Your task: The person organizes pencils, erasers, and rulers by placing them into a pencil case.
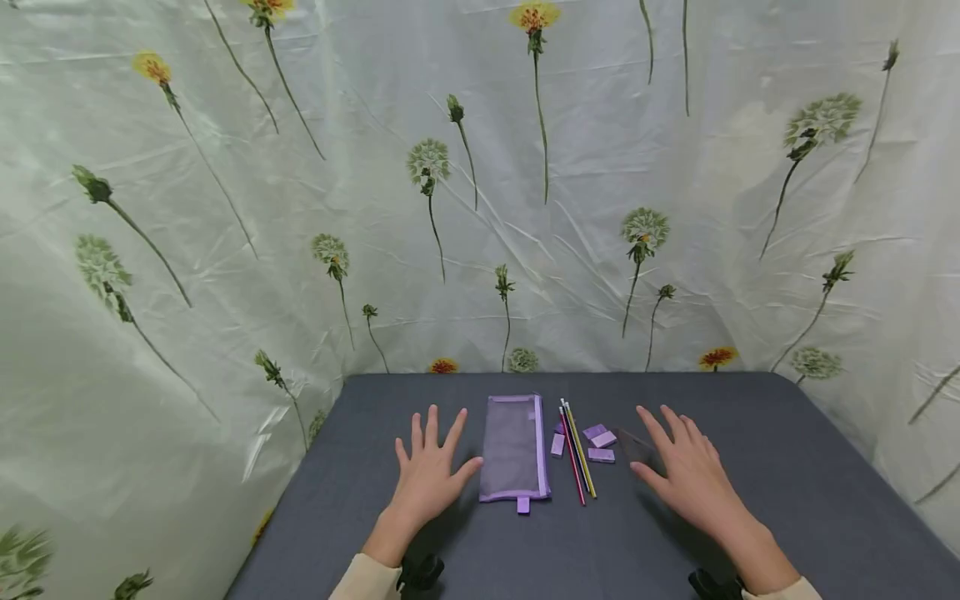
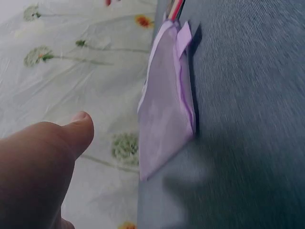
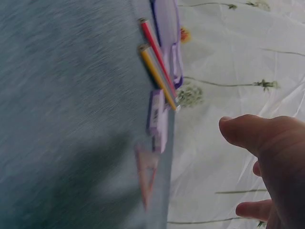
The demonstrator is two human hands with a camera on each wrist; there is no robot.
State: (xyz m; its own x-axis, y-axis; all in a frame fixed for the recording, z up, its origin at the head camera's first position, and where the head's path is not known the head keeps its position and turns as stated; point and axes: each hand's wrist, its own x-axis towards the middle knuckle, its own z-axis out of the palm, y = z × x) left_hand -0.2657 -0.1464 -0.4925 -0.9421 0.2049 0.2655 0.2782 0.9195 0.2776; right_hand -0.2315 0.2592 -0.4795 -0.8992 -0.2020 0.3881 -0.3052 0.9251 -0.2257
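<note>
A purple mesh zip pouch [image 1: 512, 450] lies flat on the table, its small tab towards the person. To the left of it, my left hand [image 1: 429, 482] hovers with spread fingers, holding nothing. Pencils [image 1: 583, 471] in red, yellow and a dark colour lie side by side just right of the pouch. Several small purple-and-white erasers [image 1: 602, 456] are scattered around them. My right hand [image 1: 692, 479], fingers extended and nothing in it, is over the table further right. Partly covered by it in the head view is a clear triangular set square [image 3: 140, 169], whose outline shows in the right wrist view.
The dark grey tabletop [image 1: 337, 508] ends at a straight back edge. Behind it and along both sides hangs a pale curtain [image 1: 480, 250] printed with dandelions. Each wrist bears a black strapped device, such as the left one [image 1: 422, 572].
</note>
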